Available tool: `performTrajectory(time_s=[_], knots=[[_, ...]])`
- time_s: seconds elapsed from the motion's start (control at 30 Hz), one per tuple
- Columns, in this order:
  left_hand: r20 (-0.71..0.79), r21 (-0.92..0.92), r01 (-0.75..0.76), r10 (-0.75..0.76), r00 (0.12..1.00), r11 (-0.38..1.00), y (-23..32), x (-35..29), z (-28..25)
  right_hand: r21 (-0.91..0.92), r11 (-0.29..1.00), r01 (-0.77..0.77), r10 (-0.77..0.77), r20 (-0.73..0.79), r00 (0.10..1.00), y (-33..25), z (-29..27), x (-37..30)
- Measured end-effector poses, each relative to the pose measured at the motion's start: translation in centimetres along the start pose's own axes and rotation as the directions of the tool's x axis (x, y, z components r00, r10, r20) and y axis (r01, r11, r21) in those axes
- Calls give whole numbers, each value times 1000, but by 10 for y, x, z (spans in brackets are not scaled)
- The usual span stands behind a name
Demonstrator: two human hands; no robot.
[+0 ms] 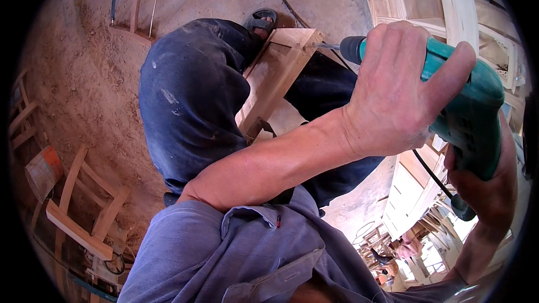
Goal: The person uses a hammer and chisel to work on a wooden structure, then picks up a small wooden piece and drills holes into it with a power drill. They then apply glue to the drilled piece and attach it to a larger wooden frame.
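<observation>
- At 12 o'clock on a dusty workshop floor, a pale wooden piece [291,70] slants between my legs in dark trousers [191,95], its far end near my sandaled foot [261,21].
- Toward 2 o'clock, my left hand [400,87] clasps the top of a teal power drill [487,81], fingers curled over the body behind its black chuck [352,50].
- Between 3 and 4 o'clock, my right hand [487,189] wraps the drill's grip; the trigger is hidden, so I cannot tell whether it is pressed.
- Pointing to 9 o'clock, the slim bit [327,46] meets the wood's upper end; how deep it sits, I cannot tell.
- The drill looks hard-shelled and fairly heavy, likely to twist, so grip and body are the places to hold, clear of the chuck. The thin bit could snap if levered sideways; the black cord [429,171] should bend easily.
- The wood looks stiff and dry, best steadied along its long sides, though its end could split.
</observation>
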State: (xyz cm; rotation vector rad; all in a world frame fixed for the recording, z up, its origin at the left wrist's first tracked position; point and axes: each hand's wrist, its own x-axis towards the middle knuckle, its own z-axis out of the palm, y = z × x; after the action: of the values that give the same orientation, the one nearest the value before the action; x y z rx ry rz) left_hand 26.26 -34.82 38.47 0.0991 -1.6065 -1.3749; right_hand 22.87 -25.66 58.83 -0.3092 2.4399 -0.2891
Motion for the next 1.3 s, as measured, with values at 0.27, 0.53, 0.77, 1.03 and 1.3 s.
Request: performTrajectory(time_s=[0.27, 0.53, 0.77, 1.03, 1.3], knots=[[-6, -15, 2, -2, 1000, 1000, 0, 0, 1, 33, 999, -1, 2, -23, 1000, 0, 2, 1], [-13, 1, -8, 8, 1000, 1000, -1, 0, 2, 36, 999, -38, 37, 26, 999, -4, 0, 6], [-13, 13, -10, 10, 1000, 1000, -1, 0, 3, -29, 999, 20, -21, -36, 999, 1, 5, 8], [-3, 13, 4, -4, 1000, 1000, 0, 1, 3, 8, 1000, 13, -13, 29, 1000, -1, 1, 9], [7, 20, -8, 8, 1000, 1000, -2, 2, 1, 12, 1000, 14, -14, 30, 999, -6, 1, 8]])
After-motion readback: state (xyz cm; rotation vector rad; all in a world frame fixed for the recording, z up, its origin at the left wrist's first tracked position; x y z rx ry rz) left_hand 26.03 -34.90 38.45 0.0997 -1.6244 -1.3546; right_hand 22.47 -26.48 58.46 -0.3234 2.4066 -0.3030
